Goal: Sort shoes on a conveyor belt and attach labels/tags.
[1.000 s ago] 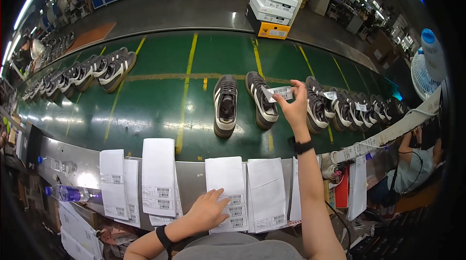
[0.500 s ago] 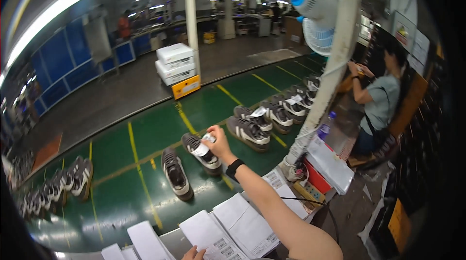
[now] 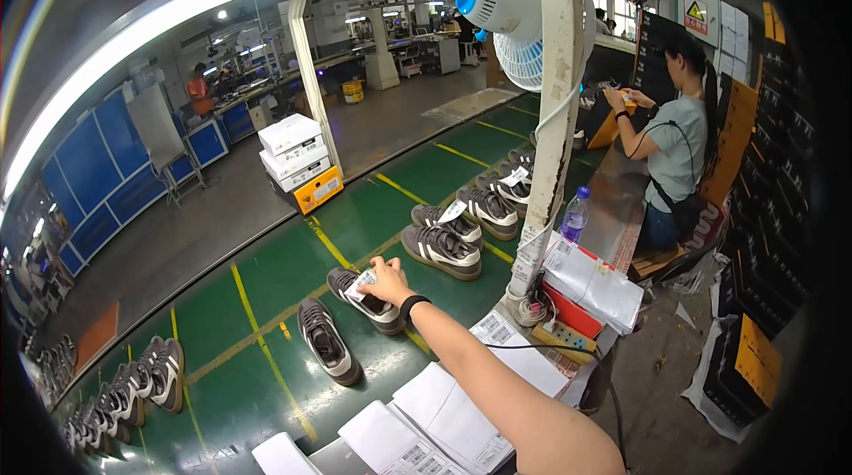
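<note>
My right hand reaches over a dark grey sneaker with a pale sole edge on the green conveyor belt. Its fingers close on a white paper label lying against the shoe's upper; the hand partly covers the shoe. Just left of it, apart, sits a matching sneaker with no label showing. Farther right along the belt is a row of similar sneakers, some with white labels on top. My left hand is out of the picture.
Sheets of printed labels line the belt's near edge. A post with a fan rises at right, near a purple bottle. Beyond sits a co-worker. Stacked boxes stand across; more sneakers are at left.
My right hand has moved lower over the sneaker, fingers now against the label on its upper. My left hand has left the lower edge. The whole view has shifted slightly.
</note>
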Motion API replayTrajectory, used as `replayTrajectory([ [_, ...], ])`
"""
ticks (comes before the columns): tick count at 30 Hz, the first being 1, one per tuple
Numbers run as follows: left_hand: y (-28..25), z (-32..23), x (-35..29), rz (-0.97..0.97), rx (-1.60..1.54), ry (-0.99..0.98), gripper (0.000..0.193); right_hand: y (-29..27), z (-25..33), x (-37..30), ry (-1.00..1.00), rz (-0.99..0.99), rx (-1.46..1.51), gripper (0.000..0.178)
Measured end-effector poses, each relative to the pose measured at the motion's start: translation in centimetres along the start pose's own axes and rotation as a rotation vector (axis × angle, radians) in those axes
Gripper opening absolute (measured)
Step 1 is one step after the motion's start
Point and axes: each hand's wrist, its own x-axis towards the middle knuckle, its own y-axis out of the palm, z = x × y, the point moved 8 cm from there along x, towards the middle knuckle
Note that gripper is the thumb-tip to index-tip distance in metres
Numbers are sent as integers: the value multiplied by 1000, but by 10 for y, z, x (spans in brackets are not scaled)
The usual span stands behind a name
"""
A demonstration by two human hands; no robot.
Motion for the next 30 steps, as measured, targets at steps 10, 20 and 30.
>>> replayTrajectory([
  [10, 1, -5, -3, 55, 39, 12, 48, -68, 106, -51, -335, -242, -119, 70],
  [20, 1, -30, 13, 105, 150, 70, 50, -99, 164, -220, -658, 268, -210, 34],
  [30, 48, -23, 11, 215, 421, 163, 52, -48, 57, -353, -341, 779, -607, 37],
])
